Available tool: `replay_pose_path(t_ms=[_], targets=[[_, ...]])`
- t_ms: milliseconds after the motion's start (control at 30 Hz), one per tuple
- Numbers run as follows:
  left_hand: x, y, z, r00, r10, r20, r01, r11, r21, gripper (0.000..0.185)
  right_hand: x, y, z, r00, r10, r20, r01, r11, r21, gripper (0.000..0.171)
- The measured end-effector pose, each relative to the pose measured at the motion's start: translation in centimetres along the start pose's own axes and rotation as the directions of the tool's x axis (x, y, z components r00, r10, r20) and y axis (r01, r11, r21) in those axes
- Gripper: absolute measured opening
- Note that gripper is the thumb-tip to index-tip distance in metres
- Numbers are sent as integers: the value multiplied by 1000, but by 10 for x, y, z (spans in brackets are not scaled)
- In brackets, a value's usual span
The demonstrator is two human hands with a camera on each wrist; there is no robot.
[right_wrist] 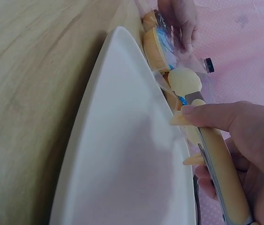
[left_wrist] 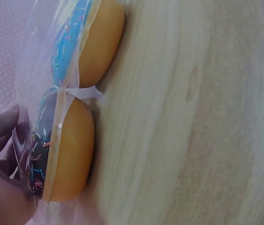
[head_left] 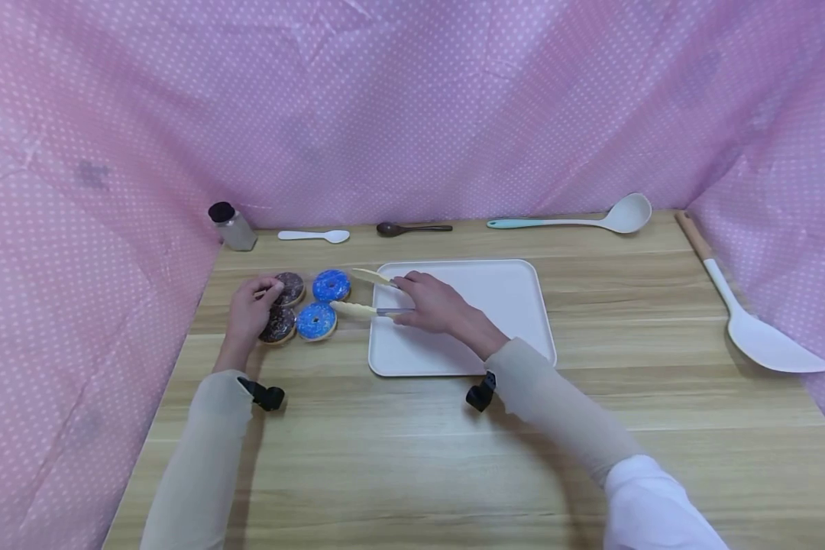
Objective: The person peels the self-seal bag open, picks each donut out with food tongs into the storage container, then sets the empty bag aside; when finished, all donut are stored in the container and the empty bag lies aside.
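A clear wrapper round the chocolate doughnuts (head_left: 283,305) is pinched by the left hand (head_left: 250,309), apparently to steady the pack of four on the worktop (head_left: 412,458). Beside them lie two blue doughnuts (head_left: 323,304). Cream tongs (head_left: 367,294), arms apart either side of the blue pair, are gripped by the right hand (head_left: 433,304) over the white tray (head_left: 502,305).

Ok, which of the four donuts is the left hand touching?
The far chocolate donut, at the back left of the group. The left hand rests its fingertips on it; the near chocolate one and both blue ones go untouched.
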State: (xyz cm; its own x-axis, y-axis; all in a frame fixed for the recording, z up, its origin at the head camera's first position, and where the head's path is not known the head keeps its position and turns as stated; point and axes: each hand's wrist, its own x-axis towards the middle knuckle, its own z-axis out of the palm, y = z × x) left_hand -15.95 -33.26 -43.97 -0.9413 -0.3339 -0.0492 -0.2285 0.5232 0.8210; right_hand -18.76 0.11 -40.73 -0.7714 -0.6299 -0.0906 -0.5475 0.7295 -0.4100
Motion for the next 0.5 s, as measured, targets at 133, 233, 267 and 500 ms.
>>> replay_pose_path(t_ms=[133,233,267,500], targets=[[0,0,-2,1000,-4,6,4,1000,13,32,3,-1,0,1000,0,5,0,1000,0,71],[1,1,-3,1000,2,13,-2,1000,27,33,4,-1,0,1000,8,8,-8,1000,-7,71],[1,1,-3,1000,6,16,-6,1000,29,33,5,-1,0,1000,10,8,-10,1000,-7,71],[1,0,-2,1000,22,13,-23,999,44,33,9,-2,-1,1000,12,17,-11,1000,-21,71]])
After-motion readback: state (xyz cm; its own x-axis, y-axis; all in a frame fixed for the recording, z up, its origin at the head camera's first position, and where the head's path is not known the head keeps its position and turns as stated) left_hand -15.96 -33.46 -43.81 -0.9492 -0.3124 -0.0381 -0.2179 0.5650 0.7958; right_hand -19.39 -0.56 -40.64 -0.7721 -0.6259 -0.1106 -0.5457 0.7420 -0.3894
